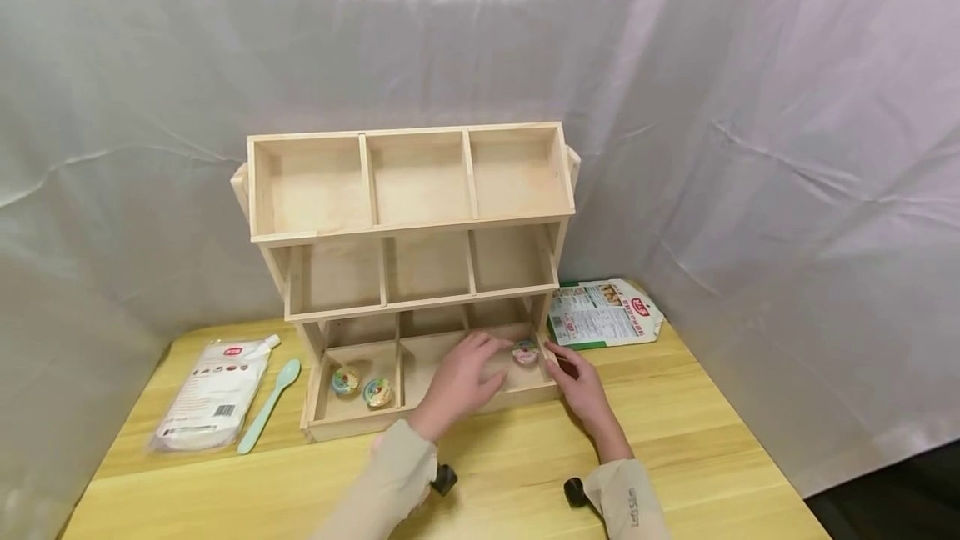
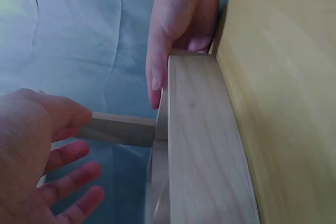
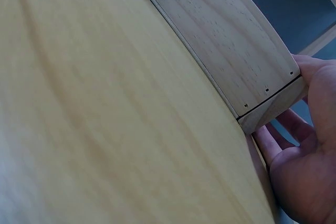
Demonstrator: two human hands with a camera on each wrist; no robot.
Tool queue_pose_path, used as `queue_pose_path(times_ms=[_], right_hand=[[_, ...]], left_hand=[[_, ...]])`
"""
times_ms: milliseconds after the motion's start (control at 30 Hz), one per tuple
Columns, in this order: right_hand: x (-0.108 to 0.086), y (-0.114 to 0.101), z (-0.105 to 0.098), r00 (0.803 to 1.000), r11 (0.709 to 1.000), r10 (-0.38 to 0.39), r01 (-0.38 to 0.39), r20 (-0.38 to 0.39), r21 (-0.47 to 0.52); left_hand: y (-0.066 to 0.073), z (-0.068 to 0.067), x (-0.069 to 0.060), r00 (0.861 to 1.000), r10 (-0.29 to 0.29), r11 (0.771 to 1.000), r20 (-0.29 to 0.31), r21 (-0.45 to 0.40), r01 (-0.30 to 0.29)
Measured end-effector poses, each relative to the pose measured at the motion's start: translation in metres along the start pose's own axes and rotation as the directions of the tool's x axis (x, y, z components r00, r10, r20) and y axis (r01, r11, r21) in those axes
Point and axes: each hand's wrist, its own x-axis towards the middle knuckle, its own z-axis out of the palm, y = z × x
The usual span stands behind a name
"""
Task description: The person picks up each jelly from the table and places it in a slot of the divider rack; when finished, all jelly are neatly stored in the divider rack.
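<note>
A three-tier wooden rack (image 1: 420, 307) with divided trays stands on the table. Over its bottom tray, my left hand (image 1: 463, 377) reaches with fingers spread and nothing visible in its grasp. Just beyond those fingertips lies a small round cup with a pinkish lid (image 1: 525, 352), at the tray's right end. My right hand (image 1: 581, 390) grips the right front corner of that tray, thumb over the side board (image 3: 275, 103) and fingers on its outer face. Two more small lidded cups, one bluish-yellow (image 1: 345, 381) and one yellowish (image 1: 377, 392), sit in the bottom left compartment.
On the table left of the rack lie a white printed pouch (image 1: 213, 394) and a pale green spoon (image 1: 270, 405). A flat green-and-white printed packet (image 1: 606, 313) lies to the right. Grey cloth (image 1: 420, 48) hangs behind and at both sides.
</note>
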Motion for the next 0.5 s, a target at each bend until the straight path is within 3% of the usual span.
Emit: queue_pose_path(times_ms=[133, 300, 367, 500], right_hand=[[-0.001, 0.001, 0.001, 1.000, 1.000, -0.001, 0.001, -0.013, -0.014], [-0.001, -0.002, 0.001, 1.000, 1.000, 0.010, -0.010, -0.007, -0.001], [-0.002, -0.007, 0.001, 1.000, 1.000, 0.022, -0.022, 0.006, 0.018], [-0.007, -0.027, -0.003, 0.999, 0.999, 0.029, -0.030, 0.036, 0.013]], left_hand=[[-0.001, -0.018, -0.030, 1.000, 0.017, 1.000, 0.004, 0.018, -0.017], [-0.013, -0.035, -0.074, 0.999, 0.005, 1.000, -0.051, 0.009, -0.004], [-0.020, -0.040, -0.095, 0.997, -0.028, 1.000, -0.070, -0.002, 0.028], [-0.032, -0.046, -0.137, 0.981, -0.172, 0.985, -0.088, -0.015, 0.171]])
